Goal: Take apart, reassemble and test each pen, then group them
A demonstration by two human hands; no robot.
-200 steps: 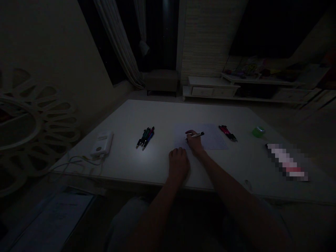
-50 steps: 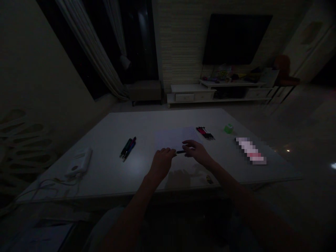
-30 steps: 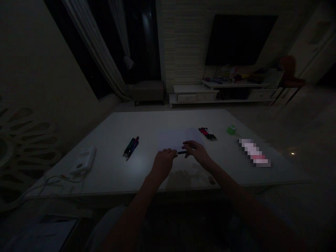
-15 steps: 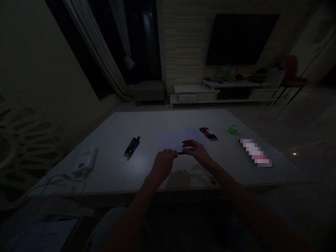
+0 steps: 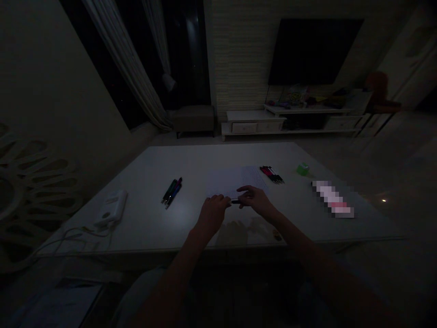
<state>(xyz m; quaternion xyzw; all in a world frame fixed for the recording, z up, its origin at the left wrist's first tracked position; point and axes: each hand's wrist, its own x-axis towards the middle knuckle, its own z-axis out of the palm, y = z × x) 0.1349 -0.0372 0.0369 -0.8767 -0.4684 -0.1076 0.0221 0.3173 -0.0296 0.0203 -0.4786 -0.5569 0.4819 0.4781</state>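
Observation:
A dark pen lies crosswise between my two hands, above the near edge of a written sheet of paper. My left hand has its fingers closed round the pen's left end. At the right end, my right hand pinches the pen between thumb and fingers, its index finger arched above. Several pens lie in a group left of the paper. Another row of pens, red, white and black, rests at the paper's right side.
On the white table, a green translucent object and a pixelated item sit at right. A white power strip with cables is at left. A small dark round object lies near the front edge. The room is dim.
My right hand has shifted slightly down, and its fingers have closed more on the pen. My left hand stays nearly still.

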